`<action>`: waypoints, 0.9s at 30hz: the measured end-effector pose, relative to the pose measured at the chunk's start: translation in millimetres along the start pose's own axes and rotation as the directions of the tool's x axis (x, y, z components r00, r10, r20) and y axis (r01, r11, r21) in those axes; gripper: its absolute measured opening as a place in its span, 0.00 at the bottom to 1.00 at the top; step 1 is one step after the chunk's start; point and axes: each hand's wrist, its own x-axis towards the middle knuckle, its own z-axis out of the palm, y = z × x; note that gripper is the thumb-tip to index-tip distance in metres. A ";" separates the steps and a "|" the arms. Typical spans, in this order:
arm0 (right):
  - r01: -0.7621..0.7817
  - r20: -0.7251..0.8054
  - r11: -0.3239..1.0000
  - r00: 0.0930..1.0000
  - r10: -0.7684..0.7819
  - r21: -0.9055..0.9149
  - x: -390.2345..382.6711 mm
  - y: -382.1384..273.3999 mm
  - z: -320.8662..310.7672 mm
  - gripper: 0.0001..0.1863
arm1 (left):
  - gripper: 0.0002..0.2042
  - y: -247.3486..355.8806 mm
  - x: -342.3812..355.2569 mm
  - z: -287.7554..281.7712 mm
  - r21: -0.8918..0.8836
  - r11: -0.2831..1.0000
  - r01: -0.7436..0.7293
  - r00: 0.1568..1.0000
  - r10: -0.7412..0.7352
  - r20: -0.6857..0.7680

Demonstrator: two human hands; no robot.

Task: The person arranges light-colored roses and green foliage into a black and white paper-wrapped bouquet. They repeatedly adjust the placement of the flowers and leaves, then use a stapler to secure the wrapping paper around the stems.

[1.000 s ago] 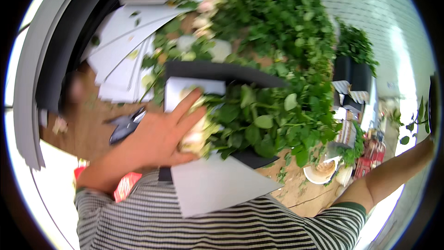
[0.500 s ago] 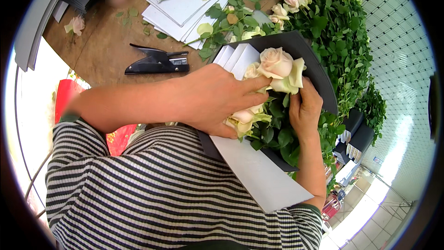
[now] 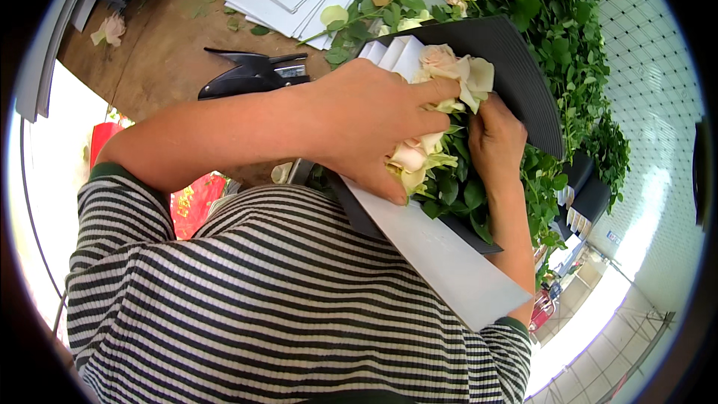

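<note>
Pale pink and cream roses with dark green leaves lie in a wrap of black corrugated board against my chest. My left hand reaches over the blooms, fingers curled between and around several rose heads. On the far side, my right hand is closed just under a rose head at the edge of the bunch; its fingertips are partly hidden by petals and leaves. A folded white card stands behind the blooms. A long white board slants down from the bunch over my right forearm.
A black stapler lies on the brown wooden table beyond my left forearm. White sheets, loose leaves and a fallen rose lie behind it. A large heap of leafy roses fills the right side. Red bag at left.
Both hands and the bunch have shifted a little to the right, and the black wrap tilts more. My left fingers reach further across the roses, covering more of the top one.
</note>
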 end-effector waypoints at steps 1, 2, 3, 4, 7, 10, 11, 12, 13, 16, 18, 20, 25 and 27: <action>0.066 -0.032 0.998 0.997 -0.066 0.017 2.2 -0.2 -0.5 0.12 | 0.36 0.4 -0.1 -0.7 0.002 1.000 0.015 1.000 -0.015 -0.001; 0.040 0.037 0.999 0.999 -0.039 -0.027 2.8 0.1 -4.3 0.13 | 0.38 0.7 0.2 -1.1 0.005 1.000 0.030 1.000 -0.030 -0.002; 0.017 0.105 0.997 0.994 -0.009 -0.072 2.2 -0.7 -11.0 0.13 | 0.39 0.3 1.3 -0.6 0.025 0.999 0.036 0.999 -0.036 -0.009; -0.003 0.172 0.994 0.985 0.021 -0.106 0.6 -4.7 -16.3 0.13 | 0.39 0.7 1.7 -1.1 0.035 0.999 0.030 0.999 -0.030 -0.011; 0.116 0.224 0.993 0.968 -0.110 -0.017 -6.7 -20.3 -59.8 0.22 | 0.40 -0.1 -2.7 5.0 0.021 0.999 0.042 0.998 -0.041 -0.053; 0.167 0.462 0.873 0.795 -0.394 0.457 -15.2 -8.9 -106.9 0.25 | 0.39 1.2 -4.7 2.2 0.006 0.997 0.074 0.997 -0.074 -0.033; 0.075 0.490 0.767 0.728 -0.479 0.637 -19.9 -4.4 -108.0 0.25 | 0.36 0.9 -4.7 0.2 -0.017 0.997 0.072 0.997 -0.073 -0.025; -0.038 0.492 0.628 0.659 -0.569 0.777 -23.2 -0.7 -106.9 0.24 | 0.34 0.2 -5.9 -2.4 -0.039 0.997 0.072 0.997 -0.073 -0.019; -0.113 0.489 0.635 0.743 -0.457 0.765 -28.9 3.8 -104.2 0.22 | 0.32 -0.6 -5.4 -3.7 -0.062 0.996 0.066 0.998 -0.067 -0.009; -0.592 0.607 0.384 0.789 0.095 0.709 -45.6 9.9 -74.5 0.16 | 0.26 -9.8 -7.7 -4.7 -0.183 0.979 0.092 0.995 -0.084 0.051; -0.716 0.686 0.182 0.698 0.207 0.674 -30.4 8.6 -45.9 0.17 | 0.19 -19.0 0.2 -13.6 -0.438 0.880 0.183 0.982 -0.140 0.129; -0.784 0.766 0.088 0.620 0.172 0.615 -22.7 14.0 -28.5 0.19 | 0.17 -37.4 -0.4 -12.9 -0.706 0.631 0.323 0.946 -0.233 0.224; -0.875 0.869 0.084 0.484 0.104 0.477 -5.6 17.6 -26.2 0.21 | 0.07 -23.6 2.9 -1.6 -0.562 0.826 0.032 0.746 -0.395 -0.537; -0.866 0.852 0.088 0.501 0.156 0.493 -1.8 13.7 -27.7 0.20 | 0.15 7.6 11.5 -2.2 -0.277 0.952 -0.129 0.876 -0.022 -0.483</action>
